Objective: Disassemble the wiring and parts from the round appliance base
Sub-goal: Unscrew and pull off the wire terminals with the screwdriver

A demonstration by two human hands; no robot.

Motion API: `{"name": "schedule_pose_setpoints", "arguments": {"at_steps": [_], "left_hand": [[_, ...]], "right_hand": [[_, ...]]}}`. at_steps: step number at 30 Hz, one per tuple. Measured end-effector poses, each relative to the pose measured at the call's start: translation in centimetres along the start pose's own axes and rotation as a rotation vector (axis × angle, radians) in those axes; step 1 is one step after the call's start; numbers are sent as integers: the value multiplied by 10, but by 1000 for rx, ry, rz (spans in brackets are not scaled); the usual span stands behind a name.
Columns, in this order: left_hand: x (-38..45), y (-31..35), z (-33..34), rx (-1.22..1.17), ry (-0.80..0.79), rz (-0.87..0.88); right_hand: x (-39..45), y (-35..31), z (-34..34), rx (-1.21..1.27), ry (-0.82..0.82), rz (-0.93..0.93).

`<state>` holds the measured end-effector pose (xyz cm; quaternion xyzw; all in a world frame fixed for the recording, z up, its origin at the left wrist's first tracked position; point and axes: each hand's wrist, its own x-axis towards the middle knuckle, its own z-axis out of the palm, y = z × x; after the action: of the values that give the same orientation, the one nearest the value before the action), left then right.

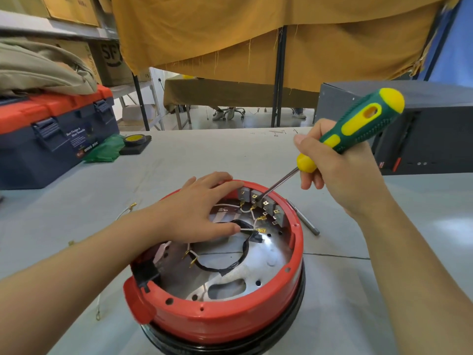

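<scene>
The round red appliance base (230,321) lies upside down on the grey table, its metal inside plate showing. White and black wires (245,248) with brass terminals run to a row of grey switch blocks (263,202) on the far rim. My left hand (202,213) rests flat across the base's far left rim, its thumb touching a white wire. My right hand (340,172) grips a green and yellow screwdriver (358,124), whose tip sits at the second switch block.
A metal rod (305,221) lies on the table right of the base. Loose white wires (125,212) lie left of it. A blue and red toolbox (51,139), green bag and yellow tape roll (134,139) stand far left; a dark case (430,129) stands far right.
</scene>
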<state>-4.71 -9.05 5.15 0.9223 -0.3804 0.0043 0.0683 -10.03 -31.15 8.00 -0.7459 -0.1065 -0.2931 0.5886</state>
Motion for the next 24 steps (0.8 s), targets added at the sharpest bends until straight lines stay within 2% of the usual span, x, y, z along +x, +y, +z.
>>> {"name": "schedule_pose_setpoints", "arguments": {"at_steps": [5, 11, 24], "left_hand": [[7, 3, -2, 19, -5, -4], [9, 5, 8, -58, 82, -4], [6, 1, 8, -79, 122, 102]], "right_hand": [[-2, 1, 3, -65, 31, -77], [-4, 3, 0, -149, 29, -165], [-8, -1, 7, -238, -63, -254]]}}
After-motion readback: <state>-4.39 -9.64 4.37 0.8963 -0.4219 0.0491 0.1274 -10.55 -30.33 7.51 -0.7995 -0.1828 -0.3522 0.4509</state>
